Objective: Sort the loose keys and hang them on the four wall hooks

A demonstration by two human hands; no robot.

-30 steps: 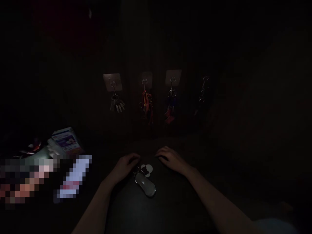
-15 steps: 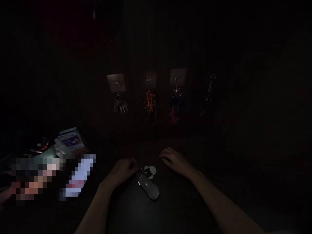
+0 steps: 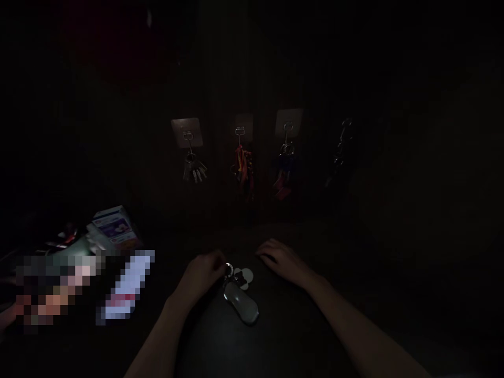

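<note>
A keychain lies on the dark table in front of me. It has a metal ring (image 3: 229,270), a smooth oval grey fob (image 3: 241,303) and a pale flower-shaped charm (image 3: 244,278). The fingertips of my left hand (image 3: 205,269) are closed together at the ring's left edge and seem to pinch it; dim light hides the exact contact. To the right of the charm, my right hand (image 3: 281,259) rests palm down on the table, holding nothing, its fingers loosely stretched and the thumb a little apart.
On the wall behind, hooks carry a bunch of keys (image 3: 195,169), orange and red cords (image 3: 243,165), blue and red items (image 3: 283,173) and a dim metal chain (image 3: 342,142). At left stand a printed box (image 3: 117,227) and a blurred-out bright screen-like patch (image 3: 128,286).
My left hand has moved slightly right and up, and more of the metal ring now shows beside its fingertips. My right hand has stayed in place.
</note>
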